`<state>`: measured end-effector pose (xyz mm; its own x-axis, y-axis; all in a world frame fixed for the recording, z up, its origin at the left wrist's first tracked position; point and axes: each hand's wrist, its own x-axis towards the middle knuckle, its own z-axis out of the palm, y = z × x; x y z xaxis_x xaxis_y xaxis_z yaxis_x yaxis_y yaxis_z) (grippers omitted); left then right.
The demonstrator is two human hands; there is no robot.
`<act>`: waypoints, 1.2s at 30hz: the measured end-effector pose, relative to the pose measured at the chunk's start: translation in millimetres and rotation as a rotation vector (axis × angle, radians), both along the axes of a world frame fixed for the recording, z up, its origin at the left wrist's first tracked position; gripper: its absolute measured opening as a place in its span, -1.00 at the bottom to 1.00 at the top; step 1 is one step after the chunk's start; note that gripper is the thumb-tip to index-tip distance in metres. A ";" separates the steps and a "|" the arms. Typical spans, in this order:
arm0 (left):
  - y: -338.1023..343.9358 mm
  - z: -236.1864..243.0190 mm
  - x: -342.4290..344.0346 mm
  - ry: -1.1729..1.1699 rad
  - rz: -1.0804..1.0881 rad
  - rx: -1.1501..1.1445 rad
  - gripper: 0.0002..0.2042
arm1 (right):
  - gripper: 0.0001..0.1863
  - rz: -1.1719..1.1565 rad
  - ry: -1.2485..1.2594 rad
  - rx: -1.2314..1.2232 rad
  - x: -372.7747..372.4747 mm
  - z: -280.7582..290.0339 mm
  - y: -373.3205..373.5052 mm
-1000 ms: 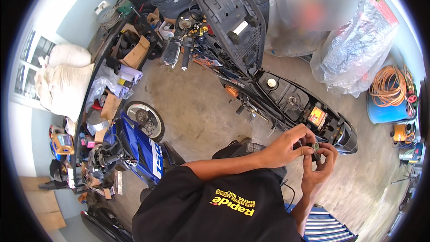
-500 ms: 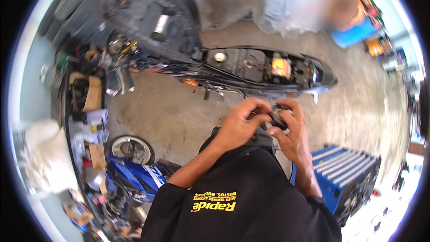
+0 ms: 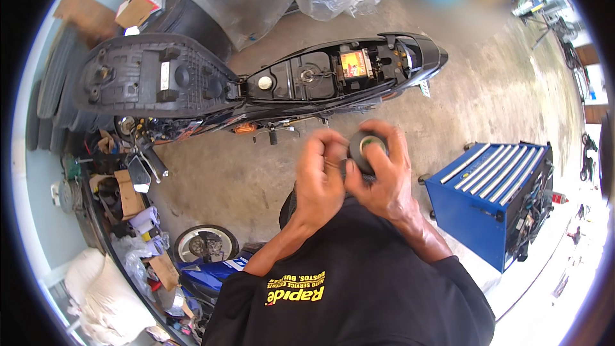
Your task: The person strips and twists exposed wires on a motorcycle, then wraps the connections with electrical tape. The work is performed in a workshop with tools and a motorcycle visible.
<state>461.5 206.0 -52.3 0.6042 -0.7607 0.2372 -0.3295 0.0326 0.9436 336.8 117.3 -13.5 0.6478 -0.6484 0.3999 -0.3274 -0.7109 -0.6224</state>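
Handling the dark ring-shaped roll [image 3: 355, 156] seems the step in hand, with the right hand [image 3: 389, 182] grasping it beyond the black shirt [image 3: 384, 275], the left hand [image 3: 318, 186] of unclear grip, and the next move likely needing steadiness.

A loose, plain black shirt [image 3: 378, 304] is worn, its short sleeves [image 3: 466, 282] leaving forearms [image 3: 275, 250] and hands [image 3: 387, 182] bare. Yellow lettering [image 3: 296, 288], one bold row and smaller rows, sits on the dark cloth, upside down from this view.
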 end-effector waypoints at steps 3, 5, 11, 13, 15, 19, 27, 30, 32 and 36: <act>-18.4 -8.7 80.6 0.570 0.245 -0.150 -0.93 | -0.71 0.404 -0.191 0.013 -18.5 28.9 29.3; -18.3 -17.9 96.4 0.467 0.154 -0.240 -0.90 | -0.73 0.191 -0.162 0.013 -24.2 18.4 12.2; -38.5 -6.7 58.1 0.296 0.100 -0.203 -0.82 | -0.81 -0.087 0.015 0.110 -69.0 3.4 -23.2; -46.2 -6.6 44.3 0.129 0.196 -0.215 -0.70 | -0.73 -0.102 0.065 0.152 -89.9 -3.0 -23.0; -46.5 -3.7 32.2 0.073 0.210 -0.189 -0.62 | -0.74 -0.164 0.068 0.083 -111.7 -17.0 -32.9; -55.1 -5.3 23.3 0.187 0.079 -0.175 -0.68 | -0.71 -0.306 0.076 0.043 -167.9 -23.5 -57.2; -136.3 3.2 -99.8 0.210 -0.333 -0.202 -0.74 | -0.80 -1.073 0.236 -0.006 -382.2 -58.3 -99.2; -157.0 12.9 -157.0 0.244 -0.398 -0.133 -0.78 | -0.72 -1.380 0.308 0.049 -490.1 -89.6 -111.8; -165.5 19.1 -195.7 0.283 -0.448 -0.085 -0.75 | -0.70 -1.454 0.398 -0.047 -566.3 -123.9 -118.9; -177.8 38.4 -267.3 0.436 -0.515 0.019 -0.72 | -0.66 -1.480 0.625 -0.191 -665.4 -171.7 -86.5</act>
<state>194.2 28.2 -13.9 0.2006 -0.9790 0.0377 0.1350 0.0658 0.9887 -328.6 30.8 -185.2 -0.3832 -0.7944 0.4712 -0.9155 0.3944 -0.0796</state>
